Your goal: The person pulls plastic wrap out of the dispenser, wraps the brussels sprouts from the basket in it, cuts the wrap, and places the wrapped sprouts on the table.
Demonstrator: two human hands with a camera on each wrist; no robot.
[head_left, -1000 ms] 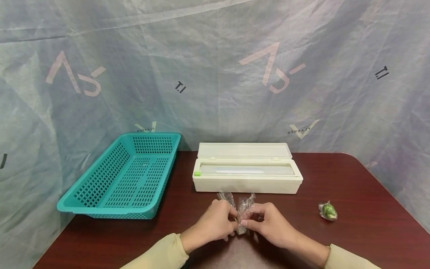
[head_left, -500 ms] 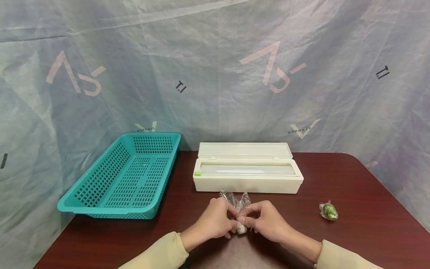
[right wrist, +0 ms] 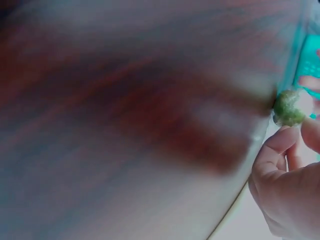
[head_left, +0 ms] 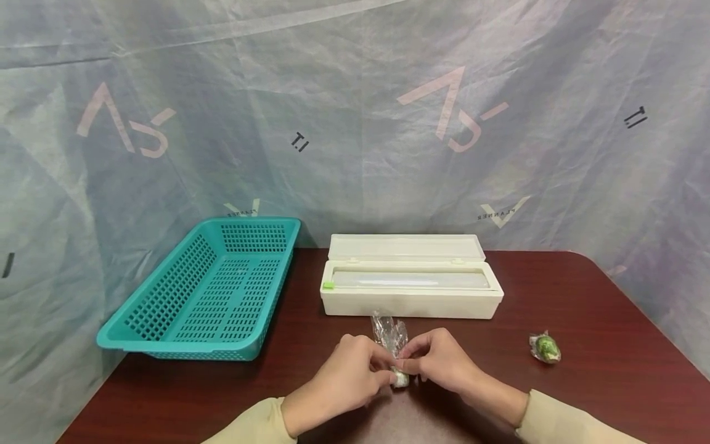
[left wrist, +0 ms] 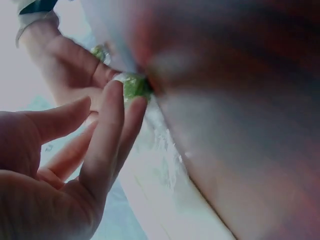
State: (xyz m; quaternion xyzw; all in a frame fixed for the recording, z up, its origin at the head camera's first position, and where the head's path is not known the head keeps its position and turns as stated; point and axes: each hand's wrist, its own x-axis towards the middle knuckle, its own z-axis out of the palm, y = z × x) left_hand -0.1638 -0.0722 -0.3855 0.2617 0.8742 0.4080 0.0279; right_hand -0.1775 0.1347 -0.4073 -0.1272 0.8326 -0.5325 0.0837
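A small green vegetable piece [head_left: 400,380], wrapped in clear cling film [head_left: 391,333], sits between both hands at the near middle of the table. Loose film sticks up from it towards the back. My right hand [head_left: 444,364] pinches the film just above the piece with thumb and forefinger. On the left side, the thumb and forefinger of my left hand [head_left: 352,373] hold the bundle; their exact contact is partly hidden. In the left wrist view, green shows through the film [left wrist: 135,86] beyond the fingertips. The piece [right wrist: 289,107] also shows in the right wrist view.
Behind the hands stands a white cling film dispenser [head_left: 410,302], lid raised, with a film roll inside and a green slider at its left. A teal perforated basket [head_left: 252,348] stands left. Another film-wrapped green vegetable [head_left: 548,349] lies right on the dark red table [head_left: 477,336].
The loose film has been gathered into a narrower tuft pointing back. My left hand has drawn slightly left and down, while the right hand has kept its pinch close to the piece.
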